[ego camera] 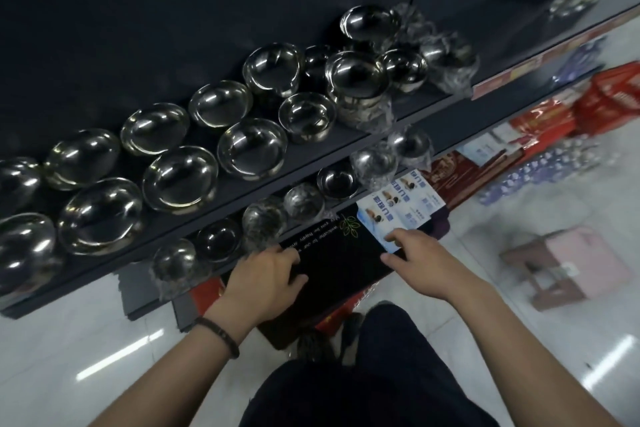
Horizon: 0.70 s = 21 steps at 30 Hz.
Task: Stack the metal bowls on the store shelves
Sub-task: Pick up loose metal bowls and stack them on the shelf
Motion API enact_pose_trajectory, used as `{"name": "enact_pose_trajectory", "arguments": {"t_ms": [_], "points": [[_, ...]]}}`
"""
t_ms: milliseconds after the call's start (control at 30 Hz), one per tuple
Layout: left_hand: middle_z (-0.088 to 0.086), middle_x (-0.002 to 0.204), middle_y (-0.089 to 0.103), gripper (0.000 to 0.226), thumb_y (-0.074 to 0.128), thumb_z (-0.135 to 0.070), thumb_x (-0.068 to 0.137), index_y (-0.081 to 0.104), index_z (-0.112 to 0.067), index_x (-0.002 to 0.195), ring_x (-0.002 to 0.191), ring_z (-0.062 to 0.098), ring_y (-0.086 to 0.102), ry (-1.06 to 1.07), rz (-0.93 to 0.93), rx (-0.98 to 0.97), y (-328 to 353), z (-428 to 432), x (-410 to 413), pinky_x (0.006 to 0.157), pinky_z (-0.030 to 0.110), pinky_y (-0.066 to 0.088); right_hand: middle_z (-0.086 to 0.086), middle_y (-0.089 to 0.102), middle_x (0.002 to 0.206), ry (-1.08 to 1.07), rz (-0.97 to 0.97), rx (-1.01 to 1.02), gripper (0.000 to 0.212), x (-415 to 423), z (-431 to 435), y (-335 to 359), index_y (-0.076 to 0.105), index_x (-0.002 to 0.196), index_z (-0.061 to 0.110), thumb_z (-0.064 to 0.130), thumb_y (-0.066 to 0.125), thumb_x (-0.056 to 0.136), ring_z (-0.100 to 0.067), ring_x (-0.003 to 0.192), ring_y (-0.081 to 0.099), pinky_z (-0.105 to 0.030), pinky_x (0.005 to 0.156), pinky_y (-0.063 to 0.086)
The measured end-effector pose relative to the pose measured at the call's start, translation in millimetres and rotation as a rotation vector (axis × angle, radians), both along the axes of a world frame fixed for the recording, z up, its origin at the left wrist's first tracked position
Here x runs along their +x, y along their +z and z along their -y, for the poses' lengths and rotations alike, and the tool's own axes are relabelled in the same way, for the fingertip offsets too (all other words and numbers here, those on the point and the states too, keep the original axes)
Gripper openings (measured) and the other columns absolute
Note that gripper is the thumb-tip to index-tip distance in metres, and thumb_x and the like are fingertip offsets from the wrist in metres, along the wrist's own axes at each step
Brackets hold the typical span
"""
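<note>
Several shiny metal bowls (180, 178) stand in two rows on the dark upper shelf (311, 152), with a taller stack (356, 87) at its right end. Smaller bowls (336, 180), some in clear plastic wrap, line the shelf below. My left hand (263, 274) grips the left edge of a flat black mat (339, 253) with printed text, held in front of the lower shelf. My right hand (412, 256) pinches the mat's right side where blue-and-white packages (398, 215) lie on it. Neither hand touches a bowl.
Red boxes (540, 121) and blue-white packages (491, 149) fill the lower shelves to the right. A pink stool or box (568, 263) stands on the white tiled floor at right. My dark-trousered legs (381, 374) are just below the hands.
</note>
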<state>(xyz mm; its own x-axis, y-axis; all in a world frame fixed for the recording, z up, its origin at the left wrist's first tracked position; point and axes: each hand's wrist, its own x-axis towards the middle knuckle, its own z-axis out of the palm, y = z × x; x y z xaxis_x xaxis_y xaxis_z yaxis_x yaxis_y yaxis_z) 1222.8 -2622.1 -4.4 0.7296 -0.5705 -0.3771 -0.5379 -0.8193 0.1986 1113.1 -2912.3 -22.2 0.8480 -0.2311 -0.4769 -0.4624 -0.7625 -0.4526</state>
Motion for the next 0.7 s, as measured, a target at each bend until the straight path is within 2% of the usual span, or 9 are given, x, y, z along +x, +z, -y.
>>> {"name": "enact_pose_trajectory", "arguments": {"t_ms": [200,400,500,600,700], "points": [[-0.010,0.124,0.062,0.037,0.054,-0.065,0.095,0.058,-0.040,0.121,0.112,0.020,0.064,0.041,0.041,-0.018,5.0,41.7,35.8,0.093,0.041,0.054,0.001,0.051,0.146,0.033,0.049,0.023,0.050,47.8,36.9,6.9,0.051,0.146,0.028,0.052,0.057,0.103,-0.017,0.130,0.052,-0.029,0.100,0.044],[-0.011,0.119,0.061,0.035,0.054,-0.066,0.091,0.056,-0.038,0.112,0.111,0.021,0.063,0.094,0.169,-0.027,29.6,105.2,70.8,0.093,0.041,0.055,-0.004,0.050,0.148,0.080,0.129,0.010,0.053,105.0,98.3,31.0,0.048,0.151,0.024,0.049,0.057,0.104,-0.021,0.132,0.052,-0.032,0.102,0.044],[-0.012,0.118,0.060,0.035,0.055,-0.063,0.093,0.057,-0.037,0.117,0.110,0.019,0.064,0.125,0.187,-0.079,47.7,141.8,90.7,0.089,0.037,0.054,-0.002,0.051,0.146,0.140,0.143,0.008,0.052,132.7,132.3,46.8,0.047,0.150,0.026,0.050,0.056,0.105,-0.022,0.129,0.054,-0.035,0.100,0.047],[-0.013,0.129,0.060,0.039,0.054,-0.062,0.095,0.056,-0.039,0.127,0.117,0.019,0.062,0.151,0.218,-0.111,64.0,179.1,111.0,0.096,0.039,0.052,0.000,0.051,0.143,0.159,0.182,0.024,0.053,157.7,163.1,57.8,0.048,0.148,0.033,0.053,0.056,0.100,-0.019,0.120,0.058,-0.038,0.096,0.053],[-0.013,0.136,0.057,0.043,0.054,-0.061,0.096,0.054,-0.039,0.133,0.123,0.018,0.059,0.185,0.227,-0.123,78.1,208.9,130.8,0.099,0.041,0.052,-0.001,0.053,0.142,0.191,0.232,0.008,0.048,180.1,182.2,67.4,0.050,0.146,0.031,0.049,0.056,0.102,-0.021,0.123,0.057,-0.035,0.094,0.049]]}}
